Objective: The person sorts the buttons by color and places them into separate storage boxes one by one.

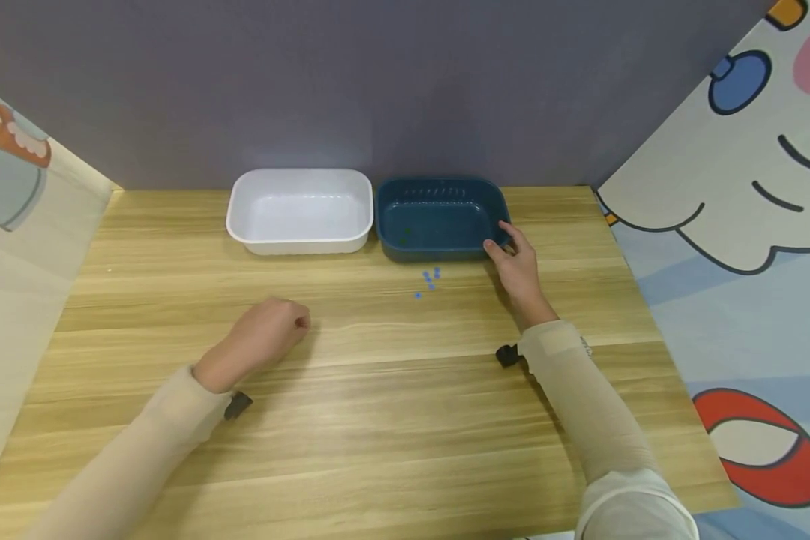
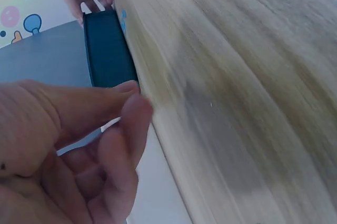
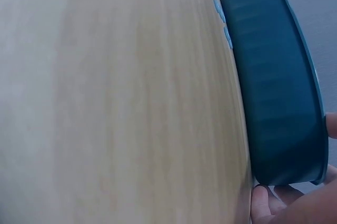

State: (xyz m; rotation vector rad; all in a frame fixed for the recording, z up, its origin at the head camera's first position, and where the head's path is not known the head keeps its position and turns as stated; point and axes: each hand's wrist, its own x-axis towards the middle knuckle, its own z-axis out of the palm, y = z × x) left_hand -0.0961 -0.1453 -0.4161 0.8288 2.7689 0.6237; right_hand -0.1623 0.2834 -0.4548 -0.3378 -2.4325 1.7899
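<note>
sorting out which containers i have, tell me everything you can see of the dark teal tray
The dark teal tray is a rounded rectangle with a rim and glossy, plastic-looking walls. It stands upright on the wooden table, close to the grey panel behind and just right of the white tray. Tiny dark green pieces show inside, toward the left; small blue pieces lie in front. The right hand holds its right end near the front corner.
</note>
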